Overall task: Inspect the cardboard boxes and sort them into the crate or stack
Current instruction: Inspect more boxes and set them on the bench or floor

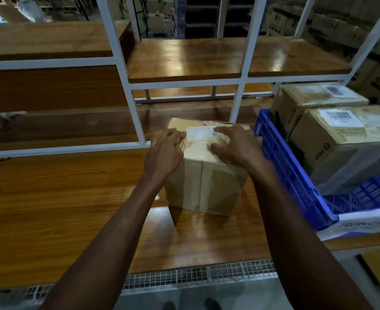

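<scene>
We find the cardboard box (203,175) standing upright on the wooden tabletop (61,198), just left of the blue crate (283,162). Both hands rest on its top face. The left hand (165,153) lies at the top's left edge, fingers bent over the surface beside the white label (199,133). The right hand (236,146) lies over the right part of the top, fingers spread and loosely bent, fingertips touching the label. Neither grip closes around the box.

The crate holds two taped cardboard boxes: a near box (345,139) and a far box (314,101) behind it, each bearing a printed label. A white sheet (363,222) drapes over the crate's near rim.

The white shelf frame (137,121) rises directly behind the box. We see bare tabletop to the left and in front, up to the near edge above the wire grille (198,274).
</scene>
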### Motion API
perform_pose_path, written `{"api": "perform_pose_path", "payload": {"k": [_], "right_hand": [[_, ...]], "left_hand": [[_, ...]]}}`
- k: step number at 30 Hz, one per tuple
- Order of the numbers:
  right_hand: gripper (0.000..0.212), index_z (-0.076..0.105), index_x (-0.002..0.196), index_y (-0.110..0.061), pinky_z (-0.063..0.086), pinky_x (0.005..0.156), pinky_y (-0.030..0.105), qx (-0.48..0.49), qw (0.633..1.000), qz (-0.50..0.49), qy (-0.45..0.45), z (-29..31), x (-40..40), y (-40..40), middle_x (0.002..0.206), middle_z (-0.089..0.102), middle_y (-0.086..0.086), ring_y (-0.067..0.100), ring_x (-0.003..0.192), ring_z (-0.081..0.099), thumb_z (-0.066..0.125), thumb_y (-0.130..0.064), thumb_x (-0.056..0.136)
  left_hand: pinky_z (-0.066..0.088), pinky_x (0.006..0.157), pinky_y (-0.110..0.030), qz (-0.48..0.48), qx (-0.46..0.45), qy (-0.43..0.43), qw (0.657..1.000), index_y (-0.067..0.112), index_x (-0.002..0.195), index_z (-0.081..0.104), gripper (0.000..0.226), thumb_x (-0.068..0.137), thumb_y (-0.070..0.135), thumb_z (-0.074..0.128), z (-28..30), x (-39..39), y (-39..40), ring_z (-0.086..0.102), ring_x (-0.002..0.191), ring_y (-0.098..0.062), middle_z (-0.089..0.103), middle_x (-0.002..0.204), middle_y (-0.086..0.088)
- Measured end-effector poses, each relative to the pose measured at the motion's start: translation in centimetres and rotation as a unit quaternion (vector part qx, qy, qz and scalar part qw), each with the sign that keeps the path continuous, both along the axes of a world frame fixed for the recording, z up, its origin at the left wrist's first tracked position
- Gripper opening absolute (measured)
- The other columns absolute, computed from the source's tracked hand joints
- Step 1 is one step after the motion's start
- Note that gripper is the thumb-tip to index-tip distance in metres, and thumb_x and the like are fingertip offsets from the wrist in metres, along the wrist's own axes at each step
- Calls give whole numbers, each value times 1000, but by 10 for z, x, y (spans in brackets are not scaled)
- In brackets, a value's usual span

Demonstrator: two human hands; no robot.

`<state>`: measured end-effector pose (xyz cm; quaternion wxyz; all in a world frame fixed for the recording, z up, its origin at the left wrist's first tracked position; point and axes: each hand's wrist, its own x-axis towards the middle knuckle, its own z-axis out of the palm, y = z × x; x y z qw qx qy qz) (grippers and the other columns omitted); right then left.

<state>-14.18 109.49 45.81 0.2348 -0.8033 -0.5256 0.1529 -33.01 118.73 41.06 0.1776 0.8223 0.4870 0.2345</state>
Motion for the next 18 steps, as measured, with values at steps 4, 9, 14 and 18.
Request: {"api": "perform_pose_path", "payload": {"k": [4, 9, 14, 18], "right_hand": [[80, 34, 159, -44, 19, 116, 70, -142, 980, 9, -138, 0, -31, 24, 167, 28, 12, 51, 147, 27, 50, -81, 90], [79, 29, 161, -44, 14, 116, 73, -138, 982, 11, -132, -8, -27, 21, 168, 27, 12, 53, 150, 21, 40, -82, 93], [82, 33, 160, -45, 19, 118, 72, -131, 984, 35, -114, -3, -12, 22, 169, 29, 8, 46, 153, 26, 47, -83, 89], [76, 37, 158, -45, 16, 119, 73, -116, 992, 21, -39, -6, -13, 3, 173, 15, 5, 46, 158, 5, 60, -73, 90]], "left_hand": [[35, 90, -35, -4, -11, 8, 1000, 32, 146, 53, 43, 106, 22, 42, -1, -3, 0, 38, 142, -35, 40, 157, 5], [24, 118, -56, -10, -32, 54, 998, 37, 151, 47, 47, 104, 33, 47, 12, 0, -9, 20, 152, -35, 29, 166, 5], [28, 119, -55, -23, -47, 39, 998, 38, 155, 42, 49, 106, 36, 40, 10, 7, -17, 27, 152, -35, 26, 168, 4], [25, 120, -54, -16, -59, 31, 998, 41, 155, 40, 50, 105, 41, 39, 4, 2, -13, 28, 152, -32, 24, 169, 7]]}}
